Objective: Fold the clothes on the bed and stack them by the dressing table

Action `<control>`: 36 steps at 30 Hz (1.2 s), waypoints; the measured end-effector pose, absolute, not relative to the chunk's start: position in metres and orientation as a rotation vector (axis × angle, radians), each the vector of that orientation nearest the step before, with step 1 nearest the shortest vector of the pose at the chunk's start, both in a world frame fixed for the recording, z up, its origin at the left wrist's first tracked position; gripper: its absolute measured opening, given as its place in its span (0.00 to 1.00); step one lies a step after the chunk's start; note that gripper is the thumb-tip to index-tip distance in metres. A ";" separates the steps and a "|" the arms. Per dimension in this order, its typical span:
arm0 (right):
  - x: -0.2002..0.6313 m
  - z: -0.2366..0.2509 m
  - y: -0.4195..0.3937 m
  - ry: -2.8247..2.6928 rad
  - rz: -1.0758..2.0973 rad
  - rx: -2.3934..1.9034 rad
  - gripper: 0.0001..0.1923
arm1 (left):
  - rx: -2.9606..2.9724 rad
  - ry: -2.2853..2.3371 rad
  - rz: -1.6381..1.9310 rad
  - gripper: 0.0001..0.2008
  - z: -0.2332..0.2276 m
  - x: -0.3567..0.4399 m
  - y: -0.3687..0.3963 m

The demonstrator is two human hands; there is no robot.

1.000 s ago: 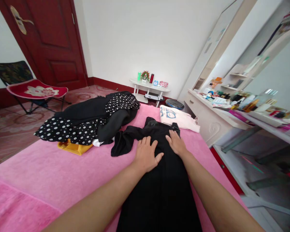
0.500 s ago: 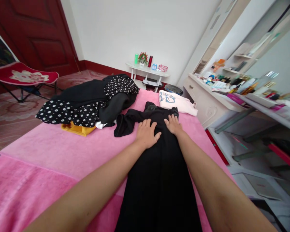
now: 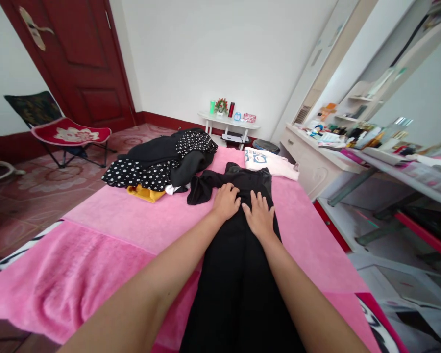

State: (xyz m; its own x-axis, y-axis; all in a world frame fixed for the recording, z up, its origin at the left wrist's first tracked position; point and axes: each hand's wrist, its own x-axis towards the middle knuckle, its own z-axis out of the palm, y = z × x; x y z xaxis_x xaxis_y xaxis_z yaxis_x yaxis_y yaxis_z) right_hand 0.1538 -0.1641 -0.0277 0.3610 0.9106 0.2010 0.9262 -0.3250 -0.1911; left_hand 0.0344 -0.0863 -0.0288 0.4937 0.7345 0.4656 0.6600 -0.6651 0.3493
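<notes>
black garment cut off below, left hand, right hand

No text, label, brand or number can be read here with any certainty. The white folded garment lying just beyond the far end of the black garment bears a blue-and-white printed design, but its marks are too small and blurred to make out as letters. Past that white garment, the bottles and boxes on the dressing table show coloured packaging whose print cannot be read. The small items on the white side table against the far wall, beyond the white garment, carry no legible writing either.
</notes>
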 end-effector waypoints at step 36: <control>0.168 -0.036 -0.168 -1.505 -0.077 -2.074 0.24 | 2.794 0.479 0.790 0.17 0.022 -0.071 -0.157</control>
